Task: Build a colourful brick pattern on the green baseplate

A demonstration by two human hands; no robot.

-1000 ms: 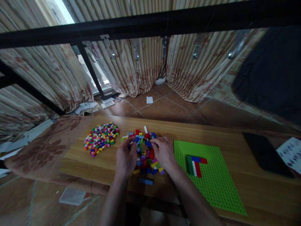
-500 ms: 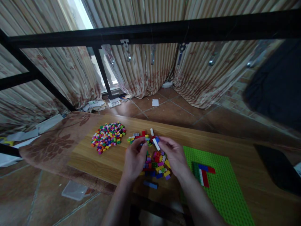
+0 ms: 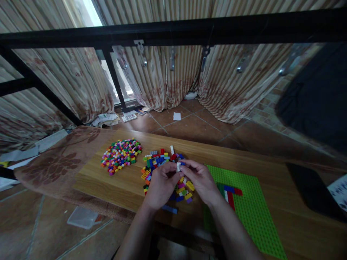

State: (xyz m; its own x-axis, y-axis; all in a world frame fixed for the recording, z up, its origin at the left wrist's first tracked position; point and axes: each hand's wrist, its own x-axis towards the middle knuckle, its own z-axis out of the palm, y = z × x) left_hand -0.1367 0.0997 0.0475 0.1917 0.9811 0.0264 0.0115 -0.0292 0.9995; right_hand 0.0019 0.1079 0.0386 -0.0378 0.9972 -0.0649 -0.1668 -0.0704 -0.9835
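Over the brick pile, my hands meet at a white toy brick [image 3: 178,167]. The fingers of my left hand [image 3: 162,185] are closed on its left side. My right hand [image 3: 201,180] pinches it from the right, and a bit of blue shows by those fingertips; whether that blue is a held brick I cannot tell. Below and around the hands lies a pile of mixed toy bricks [image 3: 148,175], partly covered by them. A long blue brick [image 3: 170,209] lies apart, near the table's front edge.
Right of my hands lies a green baseplate [image 3: 252,216] bearing blue, red [image 3: 238,191], white and green bricks. Small colourful bricks [image 3: 121,153] form a heap at left on the wooden table [image 3: 92,177]. A dark flat object [image 3: 311,187] lies at far right. A black metal bar [image 3: 173,34] crosses beyond the table.
My left hand has moved right and closed on the white brick, which was in my right hand. The brick is turned more upright. The whole view has shifted slightly.
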